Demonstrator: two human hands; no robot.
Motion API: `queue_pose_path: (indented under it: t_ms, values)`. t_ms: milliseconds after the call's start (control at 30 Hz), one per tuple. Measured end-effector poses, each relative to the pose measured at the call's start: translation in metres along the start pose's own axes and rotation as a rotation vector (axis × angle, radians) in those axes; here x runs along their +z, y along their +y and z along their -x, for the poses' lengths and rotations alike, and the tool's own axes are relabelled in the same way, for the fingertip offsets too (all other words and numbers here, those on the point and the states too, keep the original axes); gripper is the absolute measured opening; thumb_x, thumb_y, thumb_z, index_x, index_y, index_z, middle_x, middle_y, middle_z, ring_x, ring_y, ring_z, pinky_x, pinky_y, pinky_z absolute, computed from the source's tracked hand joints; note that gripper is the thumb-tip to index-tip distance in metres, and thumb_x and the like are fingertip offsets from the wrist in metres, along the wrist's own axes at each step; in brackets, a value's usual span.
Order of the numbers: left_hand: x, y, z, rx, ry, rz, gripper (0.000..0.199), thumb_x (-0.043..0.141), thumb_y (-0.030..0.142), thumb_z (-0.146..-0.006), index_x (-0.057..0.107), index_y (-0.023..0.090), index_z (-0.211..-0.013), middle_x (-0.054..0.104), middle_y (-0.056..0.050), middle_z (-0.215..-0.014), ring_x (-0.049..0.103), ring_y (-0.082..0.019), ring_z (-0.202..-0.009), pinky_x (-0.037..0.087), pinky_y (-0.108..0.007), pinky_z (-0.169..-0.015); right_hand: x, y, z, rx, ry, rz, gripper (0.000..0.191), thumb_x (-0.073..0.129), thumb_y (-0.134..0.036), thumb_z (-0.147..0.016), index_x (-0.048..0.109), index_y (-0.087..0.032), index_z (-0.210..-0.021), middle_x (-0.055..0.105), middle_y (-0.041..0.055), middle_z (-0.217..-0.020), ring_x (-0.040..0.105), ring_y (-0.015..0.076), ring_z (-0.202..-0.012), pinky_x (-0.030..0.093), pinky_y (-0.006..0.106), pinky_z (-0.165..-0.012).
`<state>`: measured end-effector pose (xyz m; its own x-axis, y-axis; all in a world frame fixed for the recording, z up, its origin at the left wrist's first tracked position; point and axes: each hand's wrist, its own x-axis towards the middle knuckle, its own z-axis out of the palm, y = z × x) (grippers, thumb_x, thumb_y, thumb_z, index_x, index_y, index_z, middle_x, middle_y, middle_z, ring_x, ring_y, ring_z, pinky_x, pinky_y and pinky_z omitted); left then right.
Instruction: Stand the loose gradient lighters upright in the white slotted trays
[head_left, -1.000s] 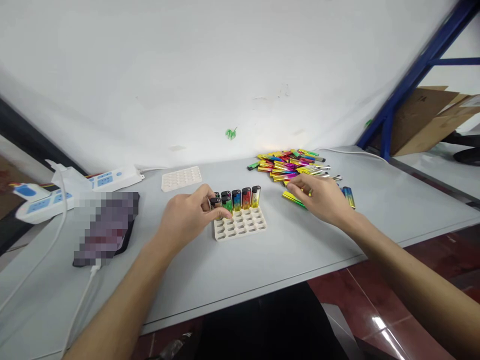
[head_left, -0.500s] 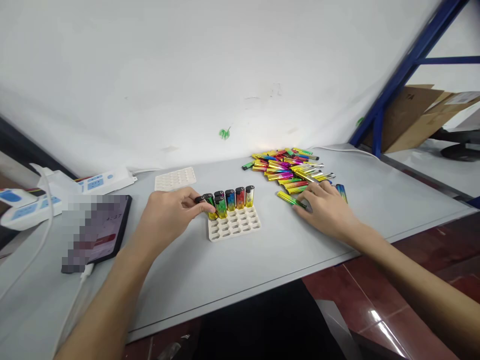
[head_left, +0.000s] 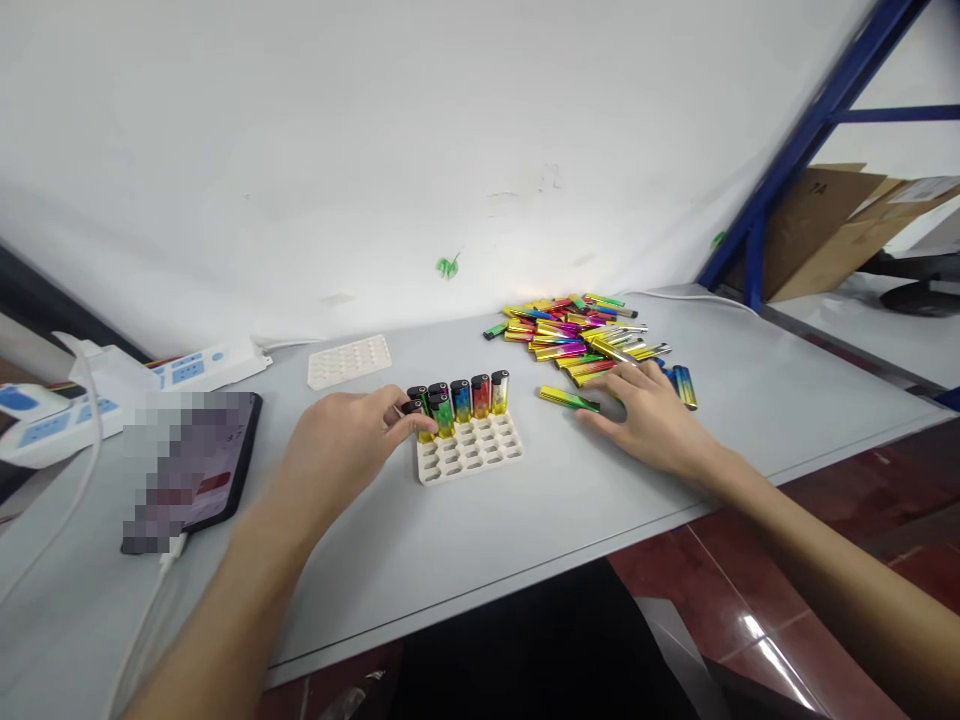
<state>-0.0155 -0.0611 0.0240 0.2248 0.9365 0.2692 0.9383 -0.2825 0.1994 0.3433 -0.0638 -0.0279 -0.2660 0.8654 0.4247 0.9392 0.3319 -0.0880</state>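
Observation:
My left hand (head_left: pixel 351 432) is closed in a pinch on a black-topped lighter (head_left: pixel 413 407) at the left end of a white tray (head_left: pixel 469 460). Several lighters stand upright in the tray's back rows, among them a green one (head_left: pixel 442 414), a blue one (head_left: pixel 460 400), a red one (head_left: pixel 480 395) and a silver one (head_left: pixel 499 391). To the right, my right hand (head_left: pixel 651 418) rests palm down with thumb and fingers apart. Its fingertips are beside a green-and-yellow lighter (head_left: pixel 568 399) lying flat. Behind it is a heap of shiny lighters (head_left: pixel 574 338).
A second white tray (head_left: pixel 349 362) lies near the wall. At the left are a phone (head_left: pixel 202 470) with a white cable and some power strips (head_left: pixel 187 372). A blue metal frame (head_left: pixel 795 150) and cardboard boxes (head_left: pixel 832 235) stand at the right.
My left hand has brought its lighter slightly right and down, in front of the back row. The green-and-yellow lighter by my right hand has shifted left and turned a little.

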Motion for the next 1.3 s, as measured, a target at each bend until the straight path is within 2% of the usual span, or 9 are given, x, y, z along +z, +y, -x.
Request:
queue_pose_path:
  t_ms: [233,400,600,700,800,900,1000,1133,1300]
  values:
    - [-0.005,0.004,-0.003,-0.125,-0.062,-0.056,0.047,0.063,0.073,-0.076,0.061,0.026,-0.077,0.071,-0.003,-0.07,0.063,-0.027,-0.067,0.033,-0.031,-0.054,-0.019,0.025,0.01,0.097,-0.014,0.212,0.038,0.056,-0.051,-0.09,0.072,-0.018,-0.1,0.066,0.0133,-0.099,0.055,0.0322,-0.095,0.045,0.047,-0.09]
    - [-0.001,0.004,-0.007,-0.128,-0.152,0.064,0.047,0.066,0.069,-0.075,0.062,0.025,-0.09,0.071,-0.003,-0.078,0.065,-0.027,-0.072,0.038,-0.031,-0.056,-0.017,0.026,0.025,0.12,-0.043,0.313,0.038,0.058,-0.054,-0.087,0.07,-0.019,-0.094,0.065,0.0135,-0.095,0.057,0.0318,-0.092,0.046,0.046,-0.085]
    - [0.015,-0.003,-0.011,-0.021,-0.226,0.136,0.035,0.067,0.058,-0.077,0.063,0.024,-0.084,0.071,-0.004,-0.087,0.065,-0.026,-0.08,0.046,-0.033,-0.064,-0.011,0.018,0.034,0.189,0.005,0.22,0.028,0.058,-0.046,-0.089,0.067,-0.02,-0.086,0.067,0.0117,-0.088,0.059,0.0312,-0.088,0.048,0.046,-0.081]
    - [0.019,-0.003,-0.012,-0.027,-0.252,0.187,0.034,0.068,0.056,-0.077,0.063,0.024,-0.084,0.072,-0.004,-0.087,0.066,-0.025,-0.078,0.048,-0.033,-0.065,-0.018,0.019,0.03,0.298,0.103,0.016,0.026,0.064,-0.047,-0.084,0.066,-0.021,-0.083,0.068,0.0109,-0.087,0.06,0.0311,-0.086,0.049,0.045,-0.076]
    - [0.022,-0.003,-0.012,-0.038,-0.244,0.269,0.034,0.069,0.056,-0.076,0.063,0.024,-0.083,0.073,-0.002,-0.085,0.067,-0.023,-0.075,0.049,-0.033,-0.064,-0.028,0.015,0.015,0.401,0.143,-0.422,0.032,0.065,-0.053,-0.085,0.065,-0.021,-0.089,0.07,0.0085,-0.088,0.064,0.0272,-0.082,0.05,0.042,-0.073]
    - [0.024,-0.004,-0.012,-0.062,-0.244,0.332,0.036,0.071,0.056,-0.074,0.063,0.023,-0.085,0.073,-0.002,-0.084,0.066,-0.022,-0.073,0.049,-0.032,-0.061,-0.03,-0.003,-0.007,0.397,0.102,-0.987,0.035,0.06,-0.056,-0.09,0.059,-0.022,-0.1,0.069,0.0041,-0.086,0.066,0.0214,-0.077,0.051,0.037,-0.069]
    - [0.026,-0.006,-0.012,-0.08,-0.25,0.362,0.041,0.072,0.059,-0.072,0.064,0.022,-0.087,0.073,-0.003,-0.087,0.067,-0.022,-0.075,0.05,-0.032,-0.062,-0.022,-0.033,-0.033,0.403,0.0,-1.374,0.034,0.062,-0.055,-0.089,0.045,-0.027,-0.093,0.058,-0.0048,-0.073,0.06,0.0153,-0.063,0.048,0.029,-0.055]
    - [0.026,-0.005,-0.011,-0.091,-0.265,0.386,0.048,0.073,0.065,-0.07,0.065,0.021,-0.09,0.073,-0.004,-0.089,0.067,-0.024,-0.08,0.052,-0.034,-0.066,-0.006,-0.062,-0.06,0.438,-0.152,-1.575,0.035,0.065,-0.051,-0.087,0.039,-0.028,-0.089,0.046,-0.0098,-0.066,0.032,0.0074,-0.044,0.023,0.021,-0.042]
    - [0.026,0.0,-0.01,-0.047,-0.262,0.43,0.05,0.072,0.066,-0.071,0.068,0.022,-0.096,0.071,-0.004,-0.097,0.067,-0.025,-0.087,0.053,-0.035,-0.072,0.008,-0.066,-0.071,0.441,-0.194,-1.61,0.055,0.045,-0.076,-0.086,0.046,-0.023,-0.073,0.029,-0.0079,-0.054,0.02,0.009,-0.043,0.017,0.025,-0.042]
